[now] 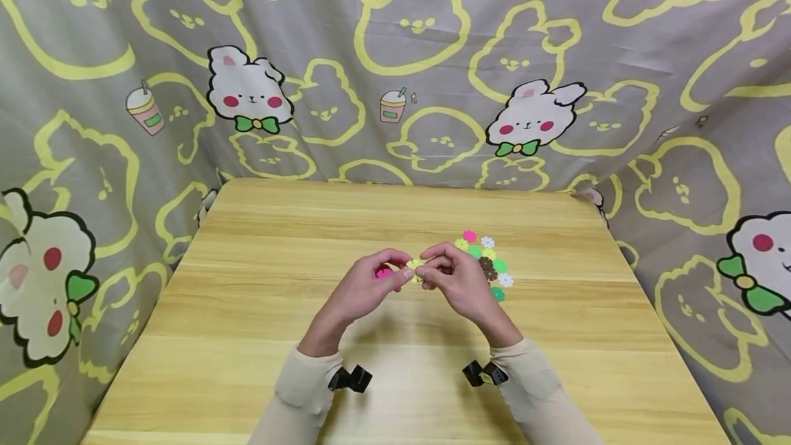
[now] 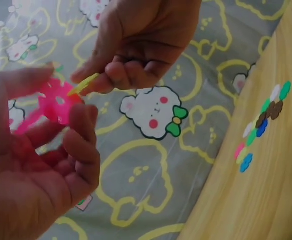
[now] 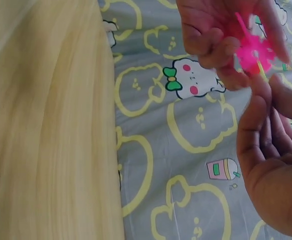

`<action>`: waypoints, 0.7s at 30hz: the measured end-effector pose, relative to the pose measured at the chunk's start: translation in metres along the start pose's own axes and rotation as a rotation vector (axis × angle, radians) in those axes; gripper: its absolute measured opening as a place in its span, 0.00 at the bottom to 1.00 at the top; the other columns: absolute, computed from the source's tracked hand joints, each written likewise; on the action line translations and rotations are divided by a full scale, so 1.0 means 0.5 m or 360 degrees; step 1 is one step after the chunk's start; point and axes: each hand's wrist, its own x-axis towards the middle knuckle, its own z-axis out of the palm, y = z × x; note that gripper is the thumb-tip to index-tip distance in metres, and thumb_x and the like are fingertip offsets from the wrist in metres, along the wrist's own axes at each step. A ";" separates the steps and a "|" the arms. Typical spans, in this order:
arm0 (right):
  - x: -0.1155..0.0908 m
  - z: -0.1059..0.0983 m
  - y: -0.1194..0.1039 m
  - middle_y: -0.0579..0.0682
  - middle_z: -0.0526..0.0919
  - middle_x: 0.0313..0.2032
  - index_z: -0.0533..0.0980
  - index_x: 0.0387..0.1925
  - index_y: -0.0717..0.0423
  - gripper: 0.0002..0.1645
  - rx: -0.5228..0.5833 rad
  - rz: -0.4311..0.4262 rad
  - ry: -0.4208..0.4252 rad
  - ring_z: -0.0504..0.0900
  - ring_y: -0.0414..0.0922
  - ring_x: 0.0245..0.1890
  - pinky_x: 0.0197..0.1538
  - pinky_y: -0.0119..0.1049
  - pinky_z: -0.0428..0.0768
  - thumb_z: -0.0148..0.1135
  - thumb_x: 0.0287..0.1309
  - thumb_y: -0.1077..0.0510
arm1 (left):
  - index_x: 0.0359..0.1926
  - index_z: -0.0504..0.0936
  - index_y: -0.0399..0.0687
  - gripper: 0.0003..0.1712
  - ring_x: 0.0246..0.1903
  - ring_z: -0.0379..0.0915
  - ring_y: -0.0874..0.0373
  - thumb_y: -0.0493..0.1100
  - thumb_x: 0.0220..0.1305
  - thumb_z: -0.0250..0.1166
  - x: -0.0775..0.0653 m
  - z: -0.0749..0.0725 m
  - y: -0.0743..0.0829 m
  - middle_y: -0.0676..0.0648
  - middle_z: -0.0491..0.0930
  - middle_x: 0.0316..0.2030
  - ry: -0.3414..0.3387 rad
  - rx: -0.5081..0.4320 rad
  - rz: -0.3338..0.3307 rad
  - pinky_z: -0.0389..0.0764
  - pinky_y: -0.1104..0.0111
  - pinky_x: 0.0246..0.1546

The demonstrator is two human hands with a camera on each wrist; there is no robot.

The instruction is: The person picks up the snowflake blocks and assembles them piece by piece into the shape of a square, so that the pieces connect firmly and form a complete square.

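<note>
Left hand (image 1: pixel 371 285): gripping notched pink plastic flower discs (image 2: pixel 55 104), seemingly joined; right hand (image 1: pixel 456 278): pinching yellow disc (image 2: pixel 84 84) at their edge; beside it, loose multicoloured discs (image 1: pixel 488 268), unjoined

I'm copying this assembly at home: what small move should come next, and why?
Probably the right hand should gently push the yellow piece onto the pink piece: the left hand grips the pink one, while the yellow one is pinched crosswise at its rim.
</note>
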 end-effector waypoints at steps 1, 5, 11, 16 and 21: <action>0.000 0.001 -0.001 0.60 0.85 0.30 0.75 0.42 0.62 0.12 0.0008 0.0004 0.0016 0.84 0.41 0.25 0.34 0.34 0.84 0.66 0.59 0.60 | 0.51 0.80 0.53 0.15 0.29 0.75 0.57 0.51 0.66 0.63 -0.001 0.001 0.000 0.48 0.80 0.37 0.0002 -0.0001 0.0016 0.74 0.69 0.28; 0.001 0.000 -0.002 0.62 0.85 0.30 0.76 0.40 0.61 0.12 0.0062 0.0042 0.0063 0.85 0.42 0.25 0.34 0.39 0.85 0.64 0.61 0.57 | 0.51 0.79 0.53 0.15 0.28 0.74 0.57 0.50 0.66 0.63 -0.002 0.005 0.001 0.47 0.79 0.39 0.0071 -0.0043 0.0064 0.73 0.71 0.24; 0.011 -0.046 0.036 0.60 0.86 0.31 0.77 0.42 0.61 0.14 0.0001 0.0148 0.0178 0.86 0.48 0.29 0.36 0.43 0.86 0.61 0.65 0.53 | 0.48 0.82 0.54 0.11 0.26 0.73 0.57 0.44 0.64 0.64 0.000 -0.001 -0.004 0.48 0.78 0.37 0.0260 -0.0149 0.0047 0.71 0.73 0.23; 0.020 -0.115 0.116 0.59 0.86 0.32 0.79 0.41 0.56 0.13 -0.0443 0.0321 0.0284 0.85 0.48 0.28 0.30 0.36 0.82 0.59 0.65 0.51 | 0.47 0.83 0.52 0.15 0.30 0.73 0.56 0.45 0.57 0.70 -0.002 -0.012 -0.007 0.45 0.78 0.39 0.0292 -0.0227 -0.0036 0.75 0.73 0.28; 0.004 -0.166 0.180 0.52 0.85 0.32 0.81 0.42 0.53 0.12 -0.1066 0.0468 0.0143 0.80 0.45 0.26 0.28 0.34 0.74 0.60 0.63 0.51 | 0.45 0.84 0.57 0.15 0.33 0.72 0.55 0.45 0.54 0.73 -0.001 -0.013 -0.011 0.47 0.78 0.39 0.0345 -0.0199 -0.0052 0.76 0.72 0.29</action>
